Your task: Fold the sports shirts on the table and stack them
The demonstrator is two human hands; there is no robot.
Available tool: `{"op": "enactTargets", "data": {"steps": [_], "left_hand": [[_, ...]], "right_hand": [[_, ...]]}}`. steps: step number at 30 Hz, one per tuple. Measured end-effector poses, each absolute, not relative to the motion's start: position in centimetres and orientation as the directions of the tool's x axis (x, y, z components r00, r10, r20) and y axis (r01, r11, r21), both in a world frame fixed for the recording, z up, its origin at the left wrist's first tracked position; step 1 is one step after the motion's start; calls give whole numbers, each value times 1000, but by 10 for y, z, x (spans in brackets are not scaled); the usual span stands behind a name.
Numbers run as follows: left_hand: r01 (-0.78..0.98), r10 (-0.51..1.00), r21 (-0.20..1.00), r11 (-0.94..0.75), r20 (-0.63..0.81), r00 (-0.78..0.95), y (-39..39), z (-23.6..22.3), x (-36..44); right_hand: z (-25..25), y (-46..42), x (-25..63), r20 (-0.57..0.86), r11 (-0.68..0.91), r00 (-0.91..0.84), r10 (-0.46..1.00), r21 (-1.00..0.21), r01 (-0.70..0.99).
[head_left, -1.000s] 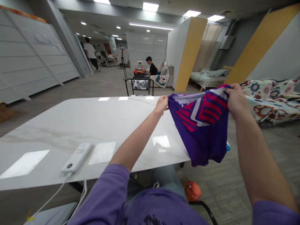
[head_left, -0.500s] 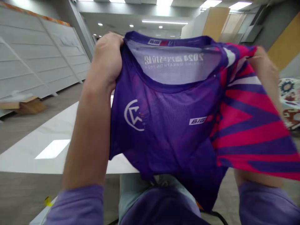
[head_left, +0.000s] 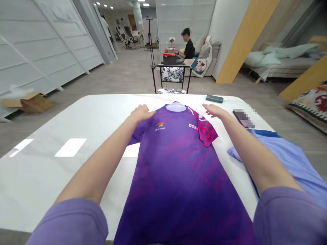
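Note:
A purple short-sleeved T-shirt (head_left: 176, 170) lies face up on the white table (head_left: 102, 129), its neck at the far side and its hem toward me. One sleeve is patterned pink and purple. My left hand (head_left: 142, 113) is at the left shoulder of the shirt, thumb stretched out against the fabric; some of its fingers are hidden behind the hand. Beyond the right shoulder, my right hand (head_left: 214, 111) hovers apart from the cloth with its fingers spread and nothing in them.
On the table's right lie a light blue garment (head_left: 286, 156), a phone (head_left: 244, 118) and a dark green case (head_left: 214, 98). A chair (head_left: 172, 76) stands past the far edge. Farther back a person (head_left: 188, 47) sits by a sofa. A cardboard box (head_left: 32, 102) is on the floor at left.
The shirt, held up before me by both hands, now lies spread on the table. Both hands have moved down and forward, and the right one has let go of the shoulder.

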State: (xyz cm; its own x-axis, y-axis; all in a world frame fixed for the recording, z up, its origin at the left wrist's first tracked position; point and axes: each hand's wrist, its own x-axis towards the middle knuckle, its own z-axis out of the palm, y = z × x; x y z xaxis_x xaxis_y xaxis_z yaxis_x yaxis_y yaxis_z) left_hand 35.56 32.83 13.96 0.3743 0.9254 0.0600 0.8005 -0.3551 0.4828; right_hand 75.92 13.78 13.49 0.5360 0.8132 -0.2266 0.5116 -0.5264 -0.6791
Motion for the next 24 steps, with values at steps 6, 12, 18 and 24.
{"op": "enactTargets", "data": {"steps": [6, 12, 18, 24], "left_hand": [[899, 906, 247, -361, -137, 401, 318, 52, 307], [902, 896, 156, -402, -134, 422, 327, 26, 269], [898, 901, 104, -428, -31, 433, 301, 36, 270], [756, 749, 126, -642, -110, 654, 159, 36, 274]], "right_hand": [[70, 119, 786, -346, -492, 390, 853, -286, 822], [59, 97, 828, -425, -507, 336, 841, -398, 765], [64, 81, 798, 115, -535, 562, 819, -199, 821], [15, -15, 652, 45, 1, 7, 999, -167, 986]]}}
